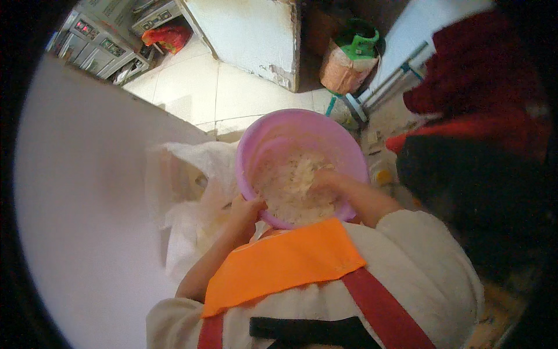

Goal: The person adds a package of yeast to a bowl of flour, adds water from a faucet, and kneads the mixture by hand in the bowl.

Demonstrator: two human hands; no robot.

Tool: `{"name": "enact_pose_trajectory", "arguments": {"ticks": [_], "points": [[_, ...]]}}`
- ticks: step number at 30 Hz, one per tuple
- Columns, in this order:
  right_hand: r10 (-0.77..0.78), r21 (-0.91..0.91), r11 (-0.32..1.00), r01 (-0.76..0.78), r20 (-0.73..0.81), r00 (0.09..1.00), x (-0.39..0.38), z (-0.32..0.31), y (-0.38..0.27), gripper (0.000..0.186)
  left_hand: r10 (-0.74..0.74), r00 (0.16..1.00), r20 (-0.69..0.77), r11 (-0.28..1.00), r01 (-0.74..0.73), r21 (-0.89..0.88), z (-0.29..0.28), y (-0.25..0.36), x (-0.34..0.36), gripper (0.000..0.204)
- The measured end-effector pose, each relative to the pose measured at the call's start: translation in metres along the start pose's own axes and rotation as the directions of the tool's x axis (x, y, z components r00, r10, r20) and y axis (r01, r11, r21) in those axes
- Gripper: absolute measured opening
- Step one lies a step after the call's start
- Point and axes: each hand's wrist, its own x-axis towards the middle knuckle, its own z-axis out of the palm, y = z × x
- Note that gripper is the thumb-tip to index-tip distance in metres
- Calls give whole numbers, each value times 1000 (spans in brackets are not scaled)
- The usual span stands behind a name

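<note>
Left hand (251, 205) grips the near-left rim of a pink-purple plastic basin (244, 154), fingers curled around its edge. Right hand (323, 179) reaches over the near-right side and down into the basin, touching a pale, crumbly flour mixture (293, 195); its fingers are blurred and partly buried, so I cannot tell whether they are spread or closed on a clump. The mixture covers the bottom of the basin in loose lumps, with a thin smear of it higher up the inner wall. The basin stands directly in front of the person's body, just beyond an orange apron bib (285, 262) with red shoulder straps (381, 305), worn over a beige shirt (427, 247).

Just left of the basin lies a crumpled, whitish plastic bag (218, 163), and farther left rises a plain pale wall (87, 174). Beyond the basin are light floor tiles (189, 81), a white door panel (247, 35) with a worn edge, and, to its right, an orange-pink sack (343, 67) with a green top. Dark red cloth (476, 70) hangs at the right, over a darker shape too dim to make out.
</note>
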Motion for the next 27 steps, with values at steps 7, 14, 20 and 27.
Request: {"name": "enact_pose_trajectory", "arguments": {"ticks": [7,14,20,27], "points": [[-522,-406,720,562,216,825,180,-253,-87,25,-24,996,-87,991,12,-132,45,178,223,32],[-306,-515,804,299,73,949,326,-352,-54,29,19,967,-256,972,-78,-222,-3,258,340,37],[-232,-445,848,289,179,956,406,-491,-152,42,126,928,-352,967,-194,-166,-51,338,366,37],[-832,-556,375,741,152,534,600,-484,-247,40,99,881,-463,977,-174,-124,-166,473,483,34]]}}
